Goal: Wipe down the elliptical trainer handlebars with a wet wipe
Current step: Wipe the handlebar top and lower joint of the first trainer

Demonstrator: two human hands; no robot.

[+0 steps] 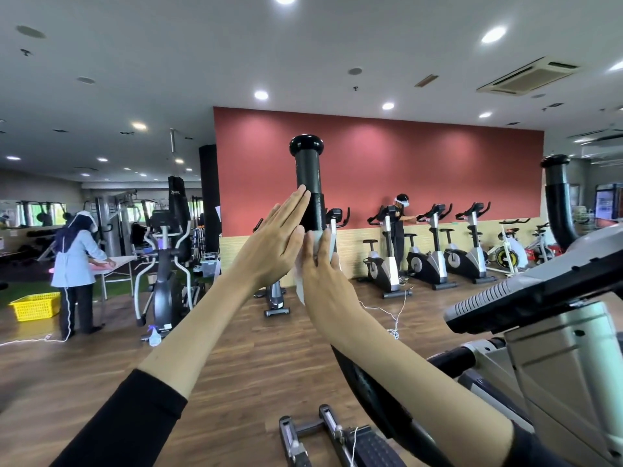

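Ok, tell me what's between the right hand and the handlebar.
The white wet wipe lies there. In the head view, the right hand presses it with straight fingers against the black handlebar.

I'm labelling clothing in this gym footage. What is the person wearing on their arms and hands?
Both arms are in black long sleeves. The left sleeve and the right sleeve each end well short of the wrist, leaving the forearm uncovered. The left hand and right hand wear no gloves, and no watch, ring or bracelet shows.
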